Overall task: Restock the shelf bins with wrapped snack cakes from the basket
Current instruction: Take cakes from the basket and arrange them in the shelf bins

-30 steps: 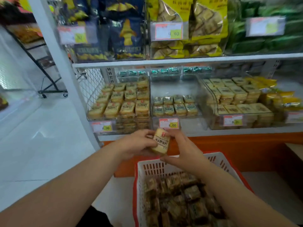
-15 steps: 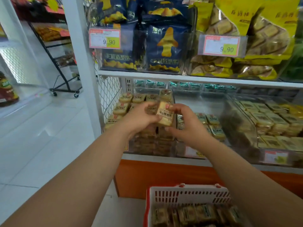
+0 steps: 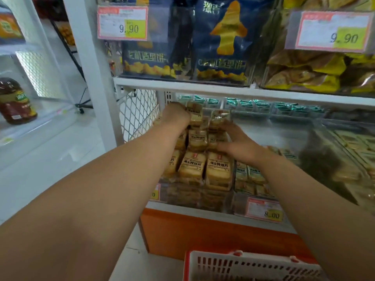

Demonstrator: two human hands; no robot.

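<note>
The clear left shelf bin (image 3: pixel 188 196) is packed with rows of yellow wrapped snack cakes (image 3: pixel 218 169). Both my arms reach over its front into the back rows. My left hand (image 3: pixel 176 115) grips an upright wrapped snack cake (image 3: pixel 195 114) at the back of the bin; its fingers are hidden behind the pack. My right hand (image 3: pixel 237 144) lies just right of it with fingers stretched out, touching another upright cake (image 3: pixel 220 117) from below. The white and red basket (image 3: pixel 253 266) shows only its rim at the bottom edge.
A neighbouring clear bin (image 3: pixel 261 207) with an 8.00 tag holds green-labelled packs. Blue snack bags (image 3: pixel 221 43) fill the shelf above, its white edge (image 3: pixel 203 86) just over my hands. A white post (image 3: pixel 91 63) and wire mesh (image 3: pixel 138 110) bound the left side.
My hands rose from above the basket and pushed forward into the back of the left bin with the cake. The view moved closer, so the basket dropped to the bottom edge.
</note>
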